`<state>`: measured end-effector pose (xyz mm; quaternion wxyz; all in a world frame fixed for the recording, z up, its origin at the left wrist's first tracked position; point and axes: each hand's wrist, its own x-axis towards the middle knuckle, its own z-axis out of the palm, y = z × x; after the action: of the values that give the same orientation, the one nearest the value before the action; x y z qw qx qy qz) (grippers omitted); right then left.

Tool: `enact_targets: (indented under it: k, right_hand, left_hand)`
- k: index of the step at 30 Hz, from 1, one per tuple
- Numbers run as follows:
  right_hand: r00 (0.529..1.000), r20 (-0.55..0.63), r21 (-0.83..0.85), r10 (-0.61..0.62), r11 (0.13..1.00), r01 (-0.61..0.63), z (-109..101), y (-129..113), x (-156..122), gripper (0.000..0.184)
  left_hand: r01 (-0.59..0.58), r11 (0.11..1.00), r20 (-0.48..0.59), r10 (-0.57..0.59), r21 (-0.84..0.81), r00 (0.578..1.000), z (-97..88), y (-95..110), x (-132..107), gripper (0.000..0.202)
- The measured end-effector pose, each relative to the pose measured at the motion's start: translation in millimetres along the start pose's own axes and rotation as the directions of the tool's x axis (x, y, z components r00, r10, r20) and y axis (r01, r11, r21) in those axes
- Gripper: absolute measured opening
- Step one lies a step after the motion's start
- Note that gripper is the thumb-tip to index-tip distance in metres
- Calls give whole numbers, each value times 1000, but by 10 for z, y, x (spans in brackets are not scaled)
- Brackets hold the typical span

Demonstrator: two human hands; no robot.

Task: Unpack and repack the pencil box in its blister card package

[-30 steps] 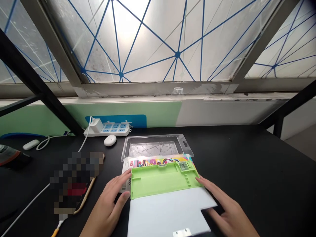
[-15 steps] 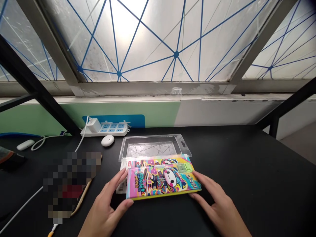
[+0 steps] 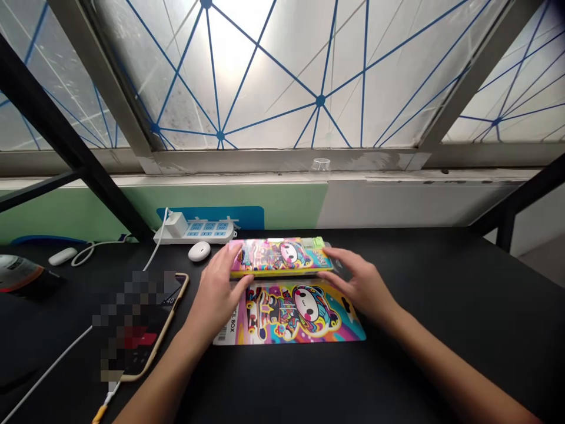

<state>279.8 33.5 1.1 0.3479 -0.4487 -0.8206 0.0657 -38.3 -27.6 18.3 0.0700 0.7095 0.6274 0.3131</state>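
Observation:
A colourful pencil box (image 3: 276, 257) with a cartoon character and a yellow lower edge is gripped at its two ends. My left hand (image 3: 223, 282) is closed on its left end, thumb along the near edge. Its right end is between the fingers and thumb of my right hand (image 3: 359, 280). The box lies over a clear plastic tray (image 3: 334, 263), which is mostly hidden beneath it; I cannot tell whether it sits fully inside. Nearer me, a printed backing card (image 3: 295, 315) with the same character and a barcode lies flat on the black table.
A phone (image 3: 163, 324) with a cable lies at the left. Behind it are a white earbud case (image 3: 199, 251) and a power strip (image 3: 198, 231) with a plugged charger. A dark bottle-like object (image 3: 26, 277) is at the far left. A clear cup (image 3: 321, 165) stands on the window sill.
Both hands have carried the pencil box away from me, off the backing card and over the clear tray. The card now shows almost fully. The view has shifted slightly.

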Motion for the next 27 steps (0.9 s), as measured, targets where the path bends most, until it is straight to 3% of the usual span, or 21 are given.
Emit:
enact_targets:
  k: [3, 7, 13, 16, 18, 22, 24, 27]
  right_hand:
    - [994, 96, -64, -50, 996, 56, 198, 63, -94, 41]
    - [979, 182, -173, -90, 977, 122, 214, 12, -167, 52]
    - [959, 58, -120, -278, 951, 284, 75, -260, -193, 32]
    - [908, 165, 5, -386, 921, 390, 104, -430, -257, 25]
    - [867, 329, 73, -374, 926, 371, 155, -517, -294, 35]
    - [740, 612, 119, -279, 958, 263, 229, -580, -300, 83]
    - [696, 671, 132, -256, 965, 228, 223, -581, -283, 93]
    - [680, 695, 129, -233, 971, 201, 171, -601, -268, 94]
  left_hand:
    - [46, 988, 98, -61, 148, 993, 165, -103, -68, 50]
    - [20, 947, 214, -93, 319, 972, 199, -88, -151, 57]
    - [-95, 929, 158, 40, 358, 987, 177, 22, -169, 59]
    - [-167, 925, 163, 117, 342, 980, 210, 76, -153, 56]
    - [-190, 919, 178, 135, 345, 975, 229, 133, -133, 55]
    - [-202, 929, 226, 135, 311, 965, 257, 321, -40, 57]
    - [-205, 942, 276, 129, 266, 953, 302, 425, 49, 60]
    - [-164, 956, 349, 71, 243, 934, 443, 519, 233, 68]
